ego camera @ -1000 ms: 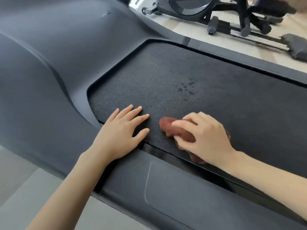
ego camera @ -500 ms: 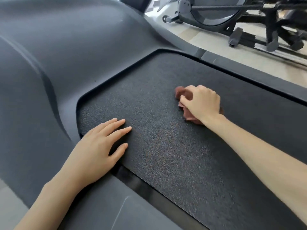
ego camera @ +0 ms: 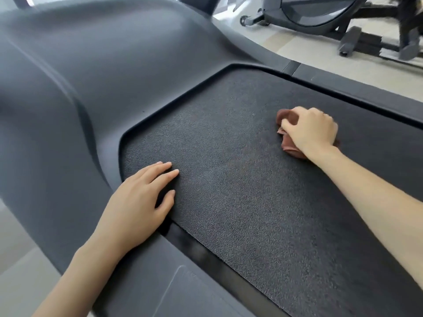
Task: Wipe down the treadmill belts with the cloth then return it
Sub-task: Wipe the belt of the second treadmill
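The black textured treadmill belt (ego camera: 240, 202) fills the middle of the view. A bunched reddish-brown cloth (ego camera: 286, 143) lies on its far right part, and my right hand (ego camera: 309, 131) grips it with curled fingers, pressing it onto the belt. Most of the cloth is hidden under that hand. My left hand (ego camera: 137, 202) rests flat near the belt's front left corner, fingers straight on the belt, palm over the side rail.
The grey motor hood (ego camera: 91, 76) rises on the left. Grey side rails (ego camera: 366, 92) border the belt far and near. Another exercise machine (ego camera: 320, 17) stands on the pale floor beyond the far rail.
My right hand has slid the cloth from the near edge across the belt toward the far rail. The wet spots on the belt are gone. My left hand stays near the front corner.
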`<act>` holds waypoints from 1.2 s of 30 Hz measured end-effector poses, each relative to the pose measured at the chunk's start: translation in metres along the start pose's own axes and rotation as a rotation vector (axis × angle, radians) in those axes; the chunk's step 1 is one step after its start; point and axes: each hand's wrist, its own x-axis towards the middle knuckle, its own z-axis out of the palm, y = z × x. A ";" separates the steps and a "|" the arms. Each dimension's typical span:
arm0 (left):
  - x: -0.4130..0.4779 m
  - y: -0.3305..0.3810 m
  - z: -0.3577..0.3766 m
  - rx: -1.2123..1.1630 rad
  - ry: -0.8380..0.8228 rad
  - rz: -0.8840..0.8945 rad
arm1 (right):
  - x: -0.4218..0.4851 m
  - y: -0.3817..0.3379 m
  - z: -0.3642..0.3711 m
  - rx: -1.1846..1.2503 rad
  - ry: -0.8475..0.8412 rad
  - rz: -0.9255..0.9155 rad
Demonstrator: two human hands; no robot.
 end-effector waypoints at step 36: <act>-0.026 -0.036 -0.022 0.255 0.027 -0.161 | -0.086 -0.182 0.003 0.194 -0.007 -0.542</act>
